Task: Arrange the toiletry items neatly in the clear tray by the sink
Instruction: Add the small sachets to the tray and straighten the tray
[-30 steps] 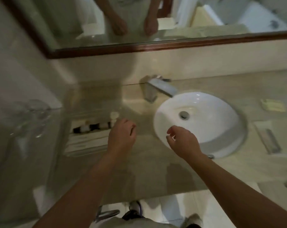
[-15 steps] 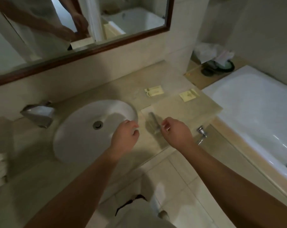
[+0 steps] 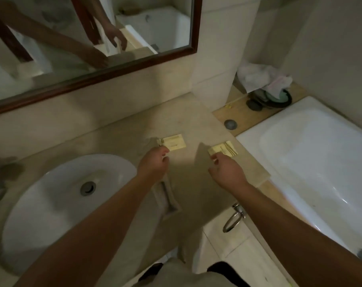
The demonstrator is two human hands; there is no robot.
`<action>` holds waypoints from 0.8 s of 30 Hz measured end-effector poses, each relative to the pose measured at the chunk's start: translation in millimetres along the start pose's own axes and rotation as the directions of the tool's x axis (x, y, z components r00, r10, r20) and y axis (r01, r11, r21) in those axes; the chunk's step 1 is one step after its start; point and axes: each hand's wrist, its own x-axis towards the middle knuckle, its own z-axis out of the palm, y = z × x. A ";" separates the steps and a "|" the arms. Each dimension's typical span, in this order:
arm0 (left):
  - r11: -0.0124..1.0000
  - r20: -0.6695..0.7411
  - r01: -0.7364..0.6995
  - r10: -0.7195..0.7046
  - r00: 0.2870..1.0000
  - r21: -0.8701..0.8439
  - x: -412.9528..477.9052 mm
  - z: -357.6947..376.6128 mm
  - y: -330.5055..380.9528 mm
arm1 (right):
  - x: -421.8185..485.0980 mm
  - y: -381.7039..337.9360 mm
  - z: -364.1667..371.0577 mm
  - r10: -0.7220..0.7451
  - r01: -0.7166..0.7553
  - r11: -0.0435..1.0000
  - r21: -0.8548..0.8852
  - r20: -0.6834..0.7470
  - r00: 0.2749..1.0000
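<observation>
Two flat yellow packets lie on the beige counter right of the sink. My left hand (image 3: pixel 155 164) reaches the left packet (image 3: pixel 174 142), its curled fingertips at the packet's near-left corner; whether they grip it is unclear. My right hand (image 3: pixel 227 170) is at the right packet (image 3: pixel 224 150), thumb and forefinger pinching its near-left corner. A long clear-wrapped item (image 3: pixel 168 200) lies on the counter, partly under my left forearm. The clear tray is out of view.
The white round sink (image 3: pixel 51 204) is at the left, with the tap at the frame's left edge. A bathtub (image 3: pixel 310 162) borders the counter on the right, with a drain plug (image 3: pixel 230 124) and crumpled cloth (image 3: pixel 263 79) on its ledge. A mirror hangs behind.
The view has swung right, away from the tray and bottles left of the sink. Both hands moved from the wrapped item further back to the two yellow packets.
</observation>
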 end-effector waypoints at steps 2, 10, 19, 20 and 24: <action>0.996 0.009 0.032 -0.033 0.999 0.086 23.5 3.6 1.9 | 23.8 10.9 -6.0 -0.006 0.008 0.999 -0.041 0.050 0.999; 0.934 0.006 0.202 -0.213 0.977 0.294 103.8 21.3 1.6 | 116.8 45.2 -20.4 -0.235 0.326 0.828 -0.456 0.245 0.941; 0.867 0.024 0.415 -0.438 0.899 0.276 120.2 39.1 -2.6 | 163.2 56.0 -21.0 -0.381 0.529 0.706 -0.471 0.377 0.844; 0.875 -0.002 0.433 -0.444 0.896 0.216 116.1 39.5 2.5 | 164.8 51.6 -22.3 -0.384 0.537 0.725 -0.431 0.395 0.835; 0.874 -0.156 0.485 -0.482 0.862 -0.018 87.8 26.6 27.1 | 158.4 20.0 -23.7 -0.413 0.448 0.894 -0.026 0.343 0.844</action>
